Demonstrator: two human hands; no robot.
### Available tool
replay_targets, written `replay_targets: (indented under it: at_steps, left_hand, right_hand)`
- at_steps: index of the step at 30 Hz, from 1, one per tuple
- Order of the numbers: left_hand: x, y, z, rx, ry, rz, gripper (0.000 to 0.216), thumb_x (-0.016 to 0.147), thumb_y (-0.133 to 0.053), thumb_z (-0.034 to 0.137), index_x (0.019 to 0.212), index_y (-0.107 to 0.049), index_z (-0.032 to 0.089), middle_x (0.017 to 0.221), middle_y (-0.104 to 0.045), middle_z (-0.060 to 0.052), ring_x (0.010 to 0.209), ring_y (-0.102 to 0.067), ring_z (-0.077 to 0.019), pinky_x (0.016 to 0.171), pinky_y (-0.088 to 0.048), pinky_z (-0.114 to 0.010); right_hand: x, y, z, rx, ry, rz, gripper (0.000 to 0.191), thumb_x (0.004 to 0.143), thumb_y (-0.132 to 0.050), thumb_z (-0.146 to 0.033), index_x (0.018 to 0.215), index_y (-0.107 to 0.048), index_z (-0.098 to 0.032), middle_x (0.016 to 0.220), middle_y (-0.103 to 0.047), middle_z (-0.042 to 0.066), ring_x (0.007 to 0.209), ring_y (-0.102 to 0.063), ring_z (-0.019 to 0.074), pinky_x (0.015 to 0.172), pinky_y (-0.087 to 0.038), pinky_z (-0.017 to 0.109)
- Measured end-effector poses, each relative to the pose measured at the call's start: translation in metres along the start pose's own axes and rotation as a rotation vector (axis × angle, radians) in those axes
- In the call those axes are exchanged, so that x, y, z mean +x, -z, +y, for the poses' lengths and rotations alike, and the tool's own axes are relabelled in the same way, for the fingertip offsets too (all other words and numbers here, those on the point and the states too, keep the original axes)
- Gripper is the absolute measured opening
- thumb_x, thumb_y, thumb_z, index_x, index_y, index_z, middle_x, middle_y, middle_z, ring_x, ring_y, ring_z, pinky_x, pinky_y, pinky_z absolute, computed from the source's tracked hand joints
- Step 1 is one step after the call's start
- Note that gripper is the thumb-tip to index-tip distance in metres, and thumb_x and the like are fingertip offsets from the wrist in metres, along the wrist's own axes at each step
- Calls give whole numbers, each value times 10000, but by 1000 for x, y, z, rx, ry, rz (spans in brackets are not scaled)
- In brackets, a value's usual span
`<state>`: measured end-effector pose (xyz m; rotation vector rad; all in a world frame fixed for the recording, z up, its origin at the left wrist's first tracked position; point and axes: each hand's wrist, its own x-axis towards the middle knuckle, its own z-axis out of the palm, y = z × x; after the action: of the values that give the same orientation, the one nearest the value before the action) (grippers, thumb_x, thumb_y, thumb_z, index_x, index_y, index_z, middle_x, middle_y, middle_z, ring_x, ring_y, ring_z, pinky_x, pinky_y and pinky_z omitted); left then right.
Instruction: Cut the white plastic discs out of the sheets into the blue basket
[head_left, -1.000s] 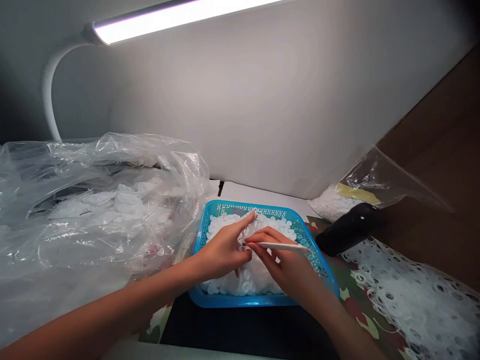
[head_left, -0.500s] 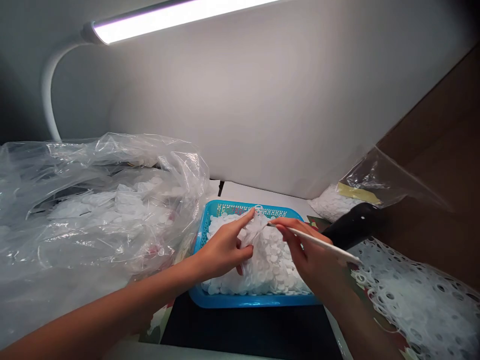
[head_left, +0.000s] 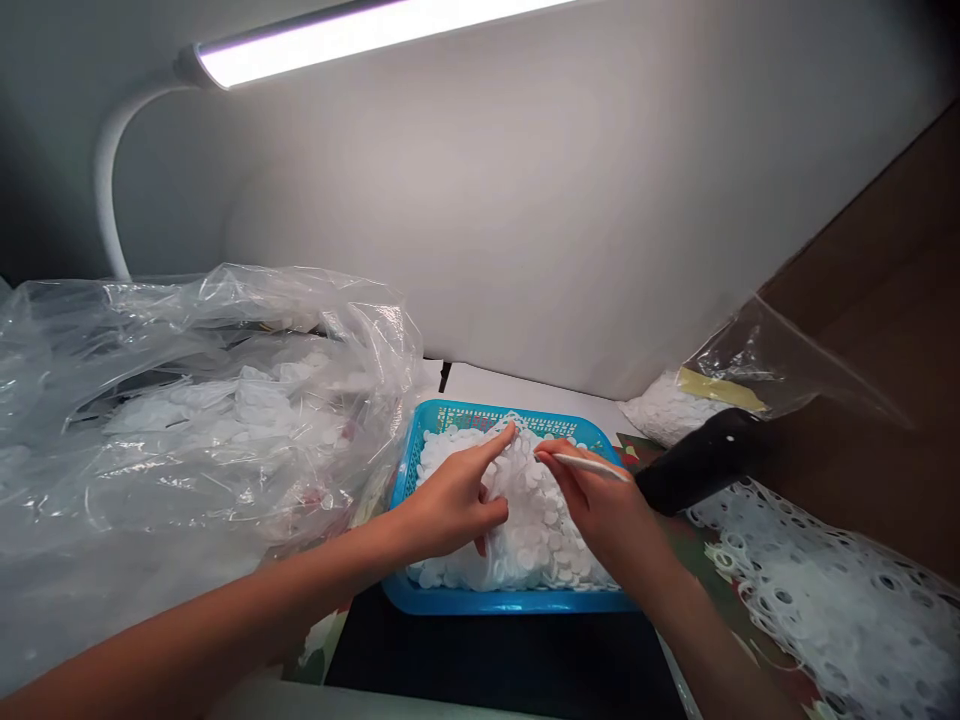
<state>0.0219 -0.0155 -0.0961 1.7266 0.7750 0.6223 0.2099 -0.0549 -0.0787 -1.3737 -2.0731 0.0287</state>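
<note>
A blue plastic basket (head_left: 517,602) holds a heap of small white discs (head_left: 566,540). My left hand (head_left: 454,505) is over the basket, its index finger stretched along a thin, translucent white sheet (head_left: 504,475). The thumb and curled fingers hold that sheet, though part of the grip is hidden. My right hand (head_left: 604,500) pinches a white pen-like stick (head_left: 589,464), whose small tip is just right of the sheet. Whether the tip touches the sheet, I cannot tell.
Large clear plastic bags (head_left: 225,440) with white pieces fill the left. At the right lie a black cylindrical object (head_left: 697,460), a bag of white pieces (head_left: 667,410) and a pile of hole-punched white sheets (head_left: 847,590). A lamp (head_left: 375,40) shines above.
My right hand has turned the stick, so less of its back end shows now. The sheet lies lower between the hands. My left hand has hardly moved.
</note>
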Motion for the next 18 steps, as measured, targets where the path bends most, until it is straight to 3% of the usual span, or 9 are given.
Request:
replay_targets:
  at_steps: [2,4,11,15,18]
  left_hand:
    - [-1,0,0,7,3,5,855,725,-535,48,1486,-182,213,1157,-609,-163,436,-550,-49,401,-493,-181]
    - [-1,0,0,6,5,10,856,720,-533,54,1485,-185,214,1312,-506,-197,438,-537,-31,392,-498,-178]
    - [0,-1,-2,-25,-11,10,859,728,-547,63,1482,-186,256,1445,-383,-180,476,-558,-36,407,-518,-181]
    - [0,0,-3,-40,-37,6,851,734,-557,70,1477,-196,278,1509,-271,-167,510,-579,-41,417,-518,-186]
    - [1,0,-4,-47,-47,6,846,734,-560,75,1475,-204,276,1510,-265,-170,527,-589,-49,425,-515,-192]
  right_hand:
    - [0,-2,1,20,-41,-56,235,974,-403,-304,900,-600,-199,807,-674,35,717,-633,190,638,-464,299]
    - [1,-1,1,54,-79,-96,272,977,-394,-327,878,-612,-195,762,-666,24,644,-617,170,580,-459,284]
    - [2,9,-14,227,-86,-135,279,985,-381,-325,987,-635,-210,934,-666,24,729,-627,130,508,-487,214]
    - [0,7,-23,247,-23,-166,228,981,-404,-286,1018,-623,-237,933,-669,-1,788,-626,120,572,-504,207]
    - [-1,3,-24,213,37,-182,207,974,-419,-256,1000,-622,-227,995,-666,13,925,-620,137,728,-529,234]
